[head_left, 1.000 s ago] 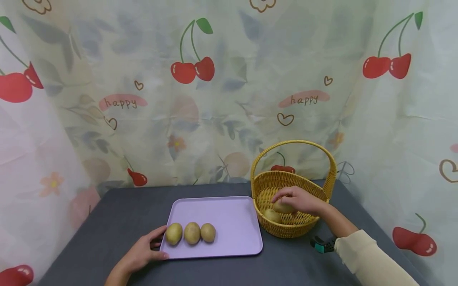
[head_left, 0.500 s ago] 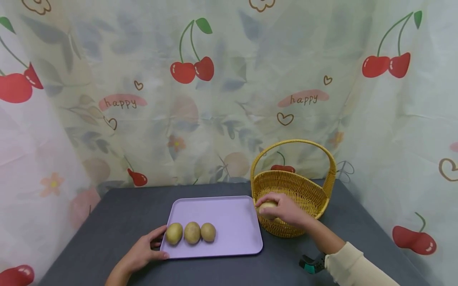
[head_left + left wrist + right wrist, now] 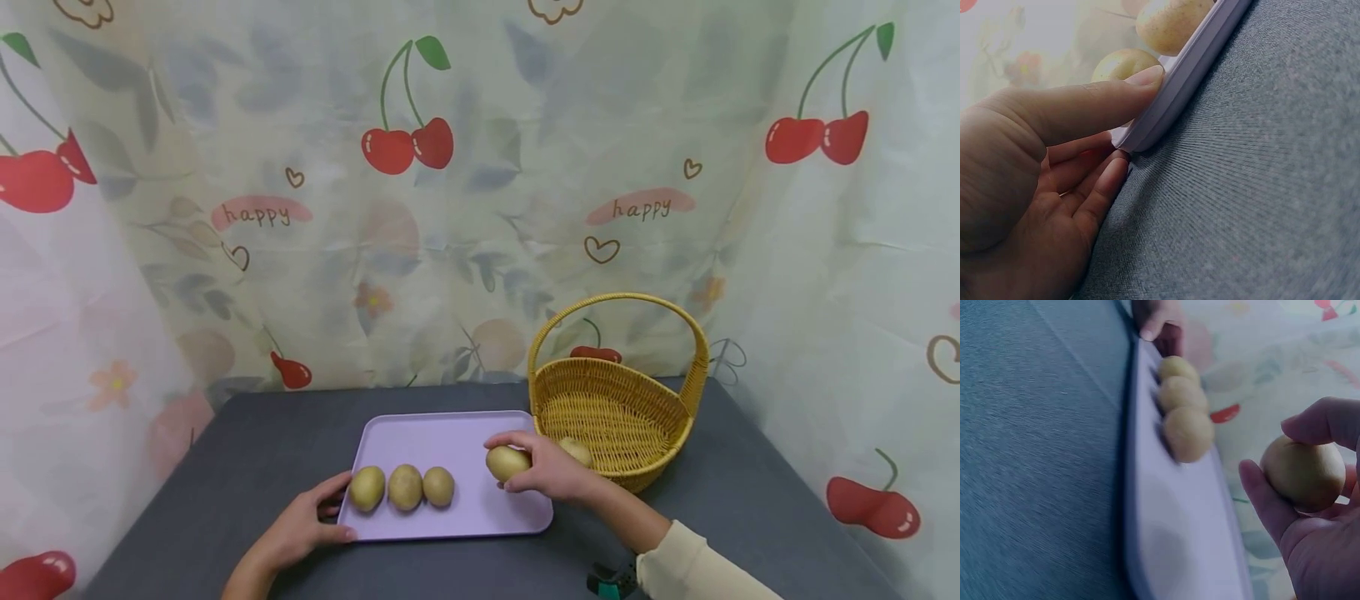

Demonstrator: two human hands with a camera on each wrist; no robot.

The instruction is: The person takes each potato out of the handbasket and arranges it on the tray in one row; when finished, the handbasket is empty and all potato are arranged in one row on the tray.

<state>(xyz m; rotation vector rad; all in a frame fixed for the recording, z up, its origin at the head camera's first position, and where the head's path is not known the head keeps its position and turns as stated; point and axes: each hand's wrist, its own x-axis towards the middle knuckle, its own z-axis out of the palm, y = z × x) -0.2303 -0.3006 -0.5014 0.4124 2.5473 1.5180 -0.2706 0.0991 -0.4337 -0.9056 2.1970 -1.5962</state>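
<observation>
My right hand [image 3: 551,468] grips a potato [image 3: 507,463] above the right part of a lilac tray [image 3: 480,517]. In the right wrist view, the thumb and fingers are curled round this potato [image 3: 1304,474]. Along the tray's left part, three potatoes sit in a row: a left one [image 3: 367,489], a middle one [image 3: 405,487] and a right one [image 3: 438,486]. My left hand [image 3: 296,527] holds the tray's near left corner. The left wrist view has its thumb [image 3: 1097,106] on the rim, with other fingers at the corner, partly hidden behind the tray.
A yellow wicker basket [image 3: 622,408] with a tall arched handle stands right of the tray. Another potato [image 3: 576,451] lies in it, partly behind my right hand. A dark grey cloth [image 3: 300,433] covers the table, and a cherry-print curtain [image 3: 480,250] hangs behind.
My right hand has lifted a potato out of the basket and carried it left over the tray. The left hand and the three potatoes on the tray have stayed in place.
</observation>
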